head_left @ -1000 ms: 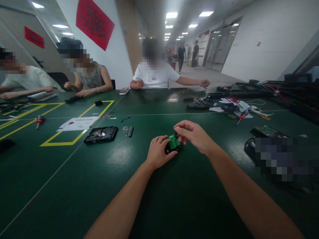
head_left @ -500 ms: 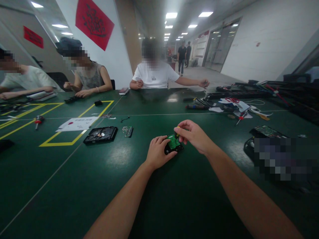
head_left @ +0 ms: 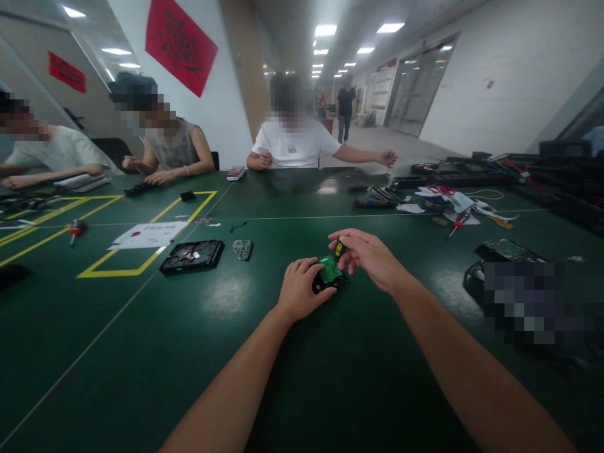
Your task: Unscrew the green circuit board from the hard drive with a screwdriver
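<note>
On the green table lies a small black hard drive (head_left: 323,284) with a green circuit board (head_left: 330,269) on its upper face. My left hand (head_left: 301,286) grips it from the left, thumb along the near edge and fingers over the far left side. A short black and yellow screwdriver (head_left: 338,248) is pinched in my right hand (head_left: 365,257). It stands nearly upright, its shaft pointing down at the circuit board. Whether the tip sits in a screw is too small to tell.
Left of my hands lie a loose circuit board (head_left: 242,250) and a larger black drive (head_left: 192,257). Cables and papers (head_left: 446,201) are heaped at the back right. A dark, partly blurred object (head_left: 476,283) is at the right. Several people sit across the table.
My right hand's fingers have shifted around the screwdriver, and more of its yellow handle shows. My left hand and the hard drive stay in place. The view has shifted slightly.
</note>
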A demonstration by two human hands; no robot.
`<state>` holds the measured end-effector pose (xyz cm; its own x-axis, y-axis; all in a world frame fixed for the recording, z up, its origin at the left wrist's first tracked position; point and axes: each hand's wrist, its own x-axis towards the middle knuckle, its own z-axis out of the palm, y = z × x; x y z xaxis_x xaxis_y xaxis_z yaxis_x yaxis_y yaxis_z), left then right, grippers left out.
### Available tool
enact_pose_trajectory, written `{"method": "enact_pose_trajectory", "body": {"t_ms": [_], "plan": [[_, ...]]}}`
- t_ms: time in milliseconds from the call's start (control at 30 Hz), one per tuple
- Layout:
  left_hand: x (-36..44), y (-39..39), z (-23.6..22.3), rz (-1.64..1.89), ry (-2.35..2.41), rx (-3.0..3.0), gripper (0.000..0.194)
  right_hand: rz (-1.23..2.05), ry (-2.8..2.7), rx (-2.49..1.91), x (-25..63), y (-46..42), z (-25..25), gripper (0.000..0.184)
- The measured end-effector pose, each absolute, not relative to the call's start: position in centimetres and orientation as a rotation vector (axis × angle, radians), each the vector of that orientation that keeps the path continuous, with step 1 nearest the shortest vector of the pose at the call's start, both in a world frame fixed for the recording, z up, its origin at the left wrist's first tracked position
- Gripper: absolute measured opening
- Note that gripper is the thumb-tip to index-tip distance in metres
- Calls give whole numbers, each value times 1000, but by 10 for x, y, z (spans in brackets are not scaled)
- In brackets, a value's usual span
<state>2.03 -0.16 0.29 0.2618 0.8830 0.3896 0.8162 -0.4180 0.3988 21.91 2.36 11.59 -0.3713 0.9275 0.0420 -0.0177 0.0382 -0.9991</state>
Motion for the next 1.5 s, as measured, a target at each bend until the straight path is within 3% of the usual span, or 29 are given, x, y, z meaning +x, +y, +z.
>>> {"method": "enact_pose_trajectory", "body": {"t_ms": [467,833,1033,1500], "plan": [[20,-1,2,870,1615,2402,61,1309,-1495,-1031,220,27,108,37],[20,0,0,877,1632,2423,61,1329,-1470,-1035,219,25,109,37],[20,-1,1,876,1627,2422,60,1444,-1430,-1001,219,23,115,16],[19,0,0,889,1614,2425,62,1394,-1333,-1027,214,23,111,27]]}}
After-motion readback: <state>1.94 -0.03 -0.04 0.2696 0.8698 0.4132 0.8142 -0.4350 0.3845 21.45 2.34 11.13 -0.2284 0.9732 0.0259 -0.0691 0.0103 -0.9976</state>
